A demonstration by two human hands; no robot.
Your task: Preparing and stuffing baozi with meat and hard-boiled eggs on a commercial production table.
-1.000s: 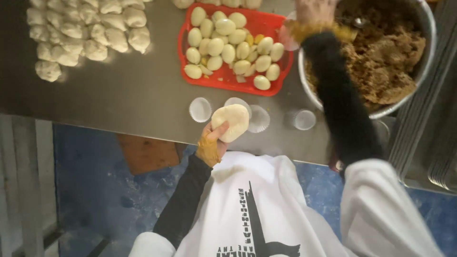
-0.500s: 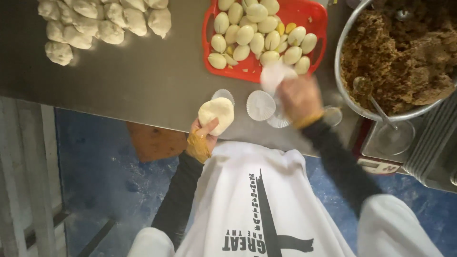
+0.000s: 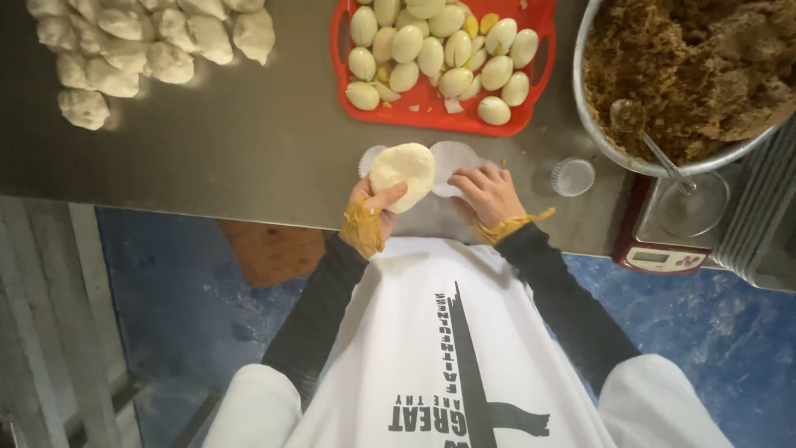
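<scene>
Left hand (image 3: 373, 211) cradles flat dough round (image 3: 403, 172) above steel tabletop (image 3: 249, 149) edge, grip curled about it. Right hand (image 3: 489, 192) rests on white paper cup (image 3: 454, 158) just beside, fingers spread. Red tray (image 3: 344, 50) of peeled eggs behind; filling bowl (image 3: 597, 124) at right, dough balls (image 3: 141, 41) far left.
</scene>
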